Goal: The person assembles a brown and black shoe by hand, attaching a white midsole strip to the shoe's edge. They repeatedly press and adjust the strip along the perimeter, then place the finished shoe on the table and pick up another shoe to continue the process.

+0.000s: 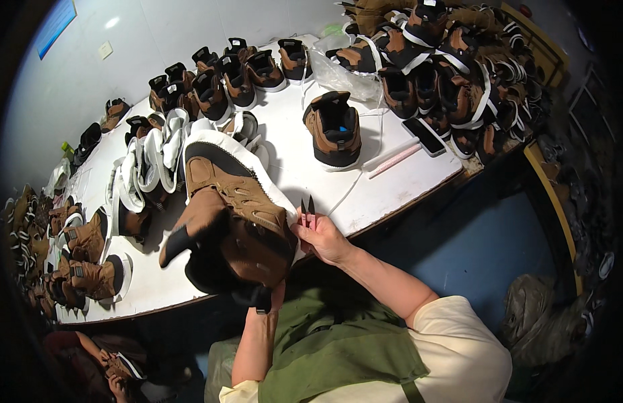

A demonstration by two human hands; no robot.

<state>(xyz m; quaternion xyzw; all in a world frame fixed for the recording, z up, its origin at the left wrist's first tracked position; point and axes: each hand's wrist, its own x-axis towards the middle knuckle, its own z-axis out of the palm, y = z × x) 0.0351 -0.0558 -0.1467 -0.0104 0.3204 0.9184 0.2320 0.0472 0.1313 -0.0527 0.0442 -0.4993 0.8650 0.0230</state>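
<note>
A brown and black shoe point(237, 215) with a white sole edge is held up over the near side of the table, its toe pointing away. My left hand point(278, 296) grips it from below; the shoe hides most of those fingers. In my right hand point(323, 239) is a small pair of thread snips point(307, 213), pink-handled, with dark blades pointing up and apart. The fingers of that hand are closed against the shoe's white sole edge; whether they also pinch a thread there, I cannot make out.
On the white table point(399, 201) one shoe point(333, 131) stands upright, near a phone point(424, 137) and a pink pen-like stick point(395, 160). Shoes line the back and left; a large shoe pile point(452, 74) fills the right. Another person's hands point(115, 376) hold a shoe at lower left.
</note>
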